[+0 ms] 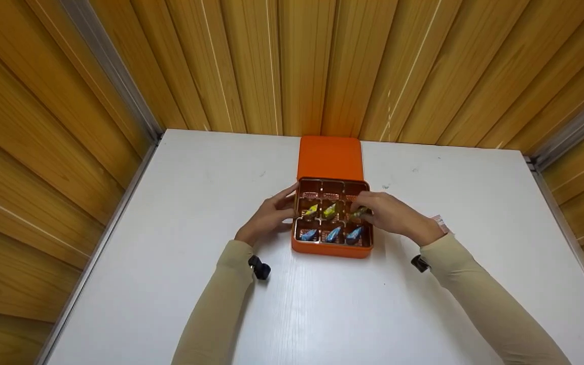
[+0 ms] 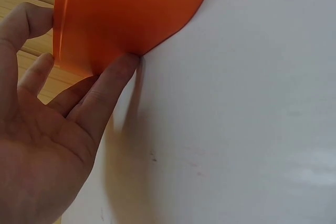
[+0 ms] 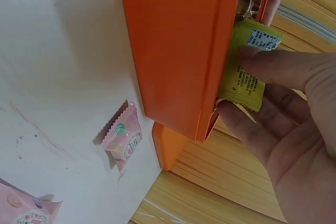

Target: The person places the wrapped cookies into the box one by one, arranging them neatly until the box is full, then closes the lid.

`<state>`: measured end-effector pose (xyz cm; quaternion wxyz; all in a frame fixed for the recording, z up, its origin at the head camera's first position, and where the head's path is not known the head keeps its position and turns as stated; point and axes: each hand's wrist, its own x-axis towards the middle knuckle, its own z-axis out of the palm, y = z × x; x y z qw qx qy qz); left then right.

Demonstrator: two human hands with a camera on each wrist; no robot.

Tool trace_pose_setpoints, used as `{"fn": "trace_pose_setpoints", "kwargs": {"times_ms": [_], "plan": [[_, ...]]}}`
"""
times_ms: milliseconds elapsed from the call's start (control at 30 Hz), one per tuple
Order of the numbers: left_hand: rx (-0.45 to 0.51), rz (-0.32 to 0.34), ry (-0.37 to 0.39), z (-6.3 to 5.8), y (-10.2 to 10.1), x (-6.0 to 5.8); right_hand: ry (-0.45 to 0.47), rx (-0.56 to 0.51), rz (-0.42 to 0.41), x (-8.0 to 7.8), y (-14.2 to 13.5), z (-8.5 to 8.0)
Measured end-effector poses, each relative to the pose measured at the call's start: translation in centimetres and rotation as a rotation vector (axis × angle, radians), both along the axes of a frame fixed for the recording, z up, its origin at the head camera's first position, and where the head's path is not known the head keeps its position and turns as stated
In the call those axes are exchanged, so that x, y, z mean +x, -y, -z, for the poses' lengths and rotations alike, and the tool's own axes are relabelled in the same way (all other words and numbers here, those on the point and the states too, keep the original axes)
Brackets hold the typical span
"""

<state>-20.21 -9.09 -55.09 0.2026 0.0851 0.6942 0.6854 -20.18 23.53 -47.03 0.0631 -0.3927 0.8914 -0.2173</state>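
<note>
An orange tin box (image 1: 330, 249) with a divided tray sits on the white table, its lid folded back behind it. In the head view, the front row holds blue-wrapped candies (image 1: 333, 234); yellow-wrapped candies (image 1: 329, 210) lie in the left and middle compartments of the middle row. My right hand (image 1: 396, 215) pinches a yellow candy packet (image 3: 239, 82) between thumb and fingers, at the right compartment of that middle row. On the opposite side, my left hand (image 1: 269, 215) rests with extended fingers against the box's left wall (image 2: 126, 19).
The orange lid (image 1: 330, 158) lies toward the wooden back wall (image 1: 302, 66). To the right of the box, a pink candy packet (image 3: 125, 136) is on the table, with another pink packet (image 3: 26, 208) farther off. A metal-edged side panel (image 1: 109, 66) borders the table on the left.
</note>
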Motion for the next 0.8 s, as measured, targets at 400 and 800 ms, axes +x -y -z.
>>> {"fn": "trace_pose_setpoints", "kwargs": {"times_ms": [400,800], "plan": [[-0.01,-0.002,0.003,0.0,0.03,-0.04,0.01,0.017,0.013,0.03,0.11,0.46],[-0.023,0.007,-0.003,0.04,0.04,-0.06,-0.013,0.008,-0.025,0.05,0.06,0.47]]}}
